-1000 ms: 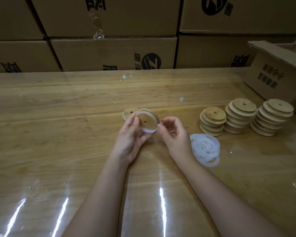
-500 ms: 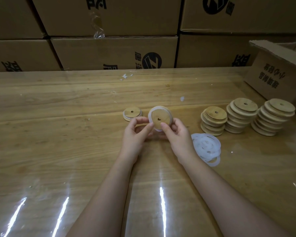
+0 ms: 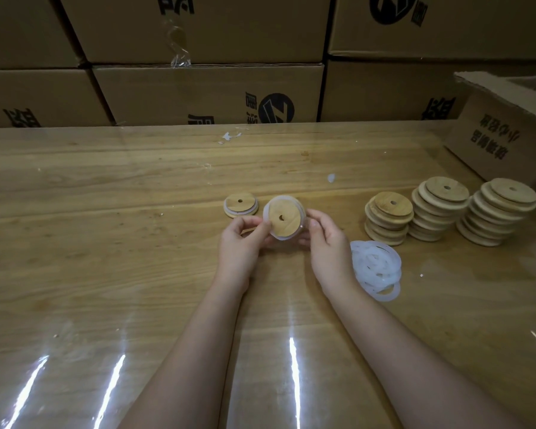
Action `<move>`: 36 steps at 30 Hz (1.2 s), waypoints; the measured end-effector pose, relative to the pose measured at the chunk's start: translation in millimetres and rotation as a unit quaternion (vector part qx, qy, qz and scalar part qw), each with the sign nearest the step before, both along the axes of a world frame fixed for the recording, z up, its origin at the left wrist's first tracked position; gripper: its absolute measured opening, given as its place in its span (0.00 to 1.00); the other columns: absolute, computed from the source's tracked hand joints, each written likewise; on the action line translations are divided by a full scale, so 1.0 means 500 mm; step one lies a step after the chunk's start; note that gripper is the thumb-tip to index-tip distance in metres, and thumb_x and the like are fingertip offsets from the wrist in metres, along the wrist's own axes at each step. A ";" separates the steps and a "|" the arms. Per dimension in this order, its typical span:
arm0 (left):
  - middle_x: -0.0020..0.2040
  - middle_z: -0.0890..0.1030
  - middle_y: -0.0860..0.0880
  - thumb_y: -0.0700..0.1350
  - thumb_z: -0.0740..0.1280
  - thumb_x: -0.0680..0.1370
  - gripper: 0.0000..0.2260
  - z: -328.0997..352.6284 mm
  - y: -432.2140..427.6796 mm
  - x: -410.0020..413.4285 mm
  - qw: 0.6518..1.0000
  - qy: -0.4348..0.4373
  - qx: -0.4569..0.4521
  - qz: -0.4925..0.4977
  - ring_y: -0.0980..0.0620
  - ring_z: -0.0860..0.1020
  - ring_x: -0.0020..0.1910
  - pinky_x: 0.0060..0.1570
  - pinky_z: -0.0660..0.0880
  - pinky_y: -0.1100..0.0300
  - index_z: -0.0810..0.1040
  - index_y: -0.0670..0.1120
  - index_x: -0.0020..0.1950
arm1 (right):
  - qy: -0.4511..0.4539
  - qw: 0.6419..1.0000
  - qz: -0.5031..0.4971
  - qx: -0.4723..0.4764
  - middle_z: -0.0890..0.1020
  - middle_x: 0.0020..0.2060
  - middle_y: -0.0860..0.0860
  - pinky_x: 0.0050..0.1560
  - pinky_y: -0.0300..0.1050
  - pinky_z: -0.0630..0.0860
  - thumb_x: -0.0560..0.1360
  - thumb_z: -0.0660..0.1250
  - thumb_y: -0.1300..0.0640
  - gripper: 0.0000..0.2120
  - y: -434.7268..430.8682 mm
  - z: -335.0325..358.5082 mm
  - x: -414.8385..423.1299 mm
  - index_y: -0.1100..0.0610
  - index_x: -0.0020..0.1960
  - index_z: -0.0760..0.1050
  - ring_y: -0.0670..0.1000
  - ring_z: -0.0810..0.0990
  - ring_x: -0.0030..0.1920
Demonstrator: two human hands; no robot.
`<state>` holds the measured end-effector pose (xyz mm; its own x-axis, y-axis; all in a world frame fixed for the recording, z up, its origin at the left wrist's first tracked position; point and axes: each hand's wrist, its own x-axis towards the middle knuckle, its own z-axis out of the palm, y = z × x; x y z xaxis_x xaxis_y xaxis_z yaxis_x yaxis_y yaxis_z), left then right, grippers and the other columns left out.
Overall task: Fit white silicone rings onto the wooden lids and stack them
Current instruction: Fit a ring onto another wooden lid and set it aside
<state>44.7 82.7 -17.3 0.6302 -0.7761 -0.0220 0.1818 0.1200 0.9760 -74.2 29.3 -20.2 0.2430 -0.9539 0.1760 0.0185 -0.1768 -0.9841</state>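
Note:
A round wooden lid with a small centre hole is held tilted above the table between both hands. A white silicone ring runs round its rim. My left hand pinches its left edge. My right hand grips its right edge. Just behind to the left, a lid with a white ring lies flat on the table. A loose pile of white rings sits right of my right hand. Three stacks of bare wooden lids stand further right.
The wooden table is covered with glossy clear film. Cardboard boxes form a wall along its far edge. An open carton sits at the right rear corner. Small white scraps lie near the back.
One second ago only my left hand held the lid with the ring; my right hand has since closed on its right edge, and both hands have turned it while working the ring round the rim.

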 end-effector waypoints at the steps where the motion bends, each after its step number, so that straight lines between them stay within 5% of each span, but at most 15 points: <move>1: 0.39 0.83 0.47 0.38 0.70 0.74 0.03 0.000 0.000 -0.001 1.000 -0.004 0.002 0.002 0.49 0.83 0.41 0.46 0.80 0.58 0.77 0.43 0.41 | -0.015 1.000 -0.001 0.011 0.82 0.49 0.49 0.51 0.42 0.78 0.81 0.54 0.62 0.15 0.000 0.002 0.000 0.43 0.55 0.73 0.49 0.81 0.49; 5: 0.41 0.83 0.45 0.39 0.71 0.74 0.04 -0.001 0.000 -0.004 0.999 -0.028 0.012 0.010 0.49 0.83 0.41 0.45 0.79 0.59 0.77 0.46 0.41 | -0.066 0.995 0.045 0.054 0.81 0.53 0.53 0.56 0.52 0.77 0.80 0.60 0.59 0.13 0.003 0.009 -0.001 0.49 0.63 0.69 0.54 0.81 0.53; 10: 0.36 0.83 0.51 0.38 0.70 0.74 0.05 0.002 0.003 0.000 1.000 -0.012 -0.006 0.015 0.52 0.82 0.40 0.43 0.79 0.63 0.77 0.45 0.40 | -0.033 0.994 0.092 0.040 0.82 0.53 0.59 0.56 0.50 0.78 0.79 0.61 0.62 0.12 0.008 0.010 -0.002 0.62 0.62 0.73 0.53 0.82 0.53; 15: 0.40 0.82 0.46 0.38 0.69 0.75 0.01 0.006 0.004 0.003 0.999 0.034 -0.019 0.012 0.53 0.82 0.40 0.46 0.79 0.60 0.78 0.41 0.44 | -0.071 0.991 0.102 0.042 0.81 0.54 0.58 0.56 0.48 0.78 0.80 0.58 0.62 0.12 0.009 0.010 -0.004 0.52 0.62 0.71 0.53 0.81 0.54; 17: 0.39 0.82 0.46 0.37 0.69 0.75 0.01 0.006 0.004 0.001 0.999 0.026 -0.016 0.009 0.52 0.82 0.41 0.47 0.80 0.59 0.78 0.40 0.44 | -0.044 0.995 0.092 0.022 0.82 0.52 0.56 0.56 0.48 0.77 0.78 0.63 0.62 0.10 0.010 0.008 -0.003 0.53 0.58 0.73 0.51 0.82 0.53; 22: 0.35 0.82 0.51 0.37 0.68 0.75 0.01 0.003 0.001 0.004 1.000 0.025 -0.013 0.013 0.56 0.81 0.37 0.42 0.78 0.64 0.78 0.39 0.44 | -0.074 0.996 0.036 0.041 0.82 0.46 0.53 0.45 0.38 0.79 0.81 0.55 0.63 0.11 0.009 0.012 0.000 0.54 0.54 0.74 0.48 0.83 0.46; 26: 0.35 0.83 0.52 0.38 0.69 0.75 0.03 0.000 -0.002 0.004 0.999 0.026 -0.009 0.019 0.56 0.81 0.38 0.40 0.78 0.66 0.78 0.43 0.41 | -0.027 0.999 0.002 -0.025 0.80 0.47 0.45 0.47 0.31 0.74 0.77 0.63 0.63 0.11 0.012 0.016 -0.007 0.50 0.56 0.72 0.39 0.79 0.46; 30: 0.36 0.84 0.51 0.39 0.69 0.74 0.03 -0.001 -0.001 0.005 0.999 0.024 -0.008 0.024 0.54 0.82 0.39 0.42 0.78 0.64 0.79 0.44 0.41 | 0.014 0.998 -0.010 -0.055 0.78 0.38 0.45 0.38 0.31 0.71 0.73 0.69 0.62 0.11 0.017 0.018 -0.008 0.47 0.45 0.71 0.42 0.75 0.36; 36: 0.35 0.83 0.52 0.38 0.69 0.75 0.03 0.002 0.000 0.003 1.000 0.016 -0.001 0.025 0.54 0.82 0.39 0.44 0.79 0.61 0.78 0.44 0.41 | 0.067 0.988 -0.026 -0.136 0.80 0.42 0.51 0.39 0.31 0.72 0.73 0.70 0.63 0.06 0.020 0.012 -0.007 0.54 0.45 0.74 0.46 0.78 0.39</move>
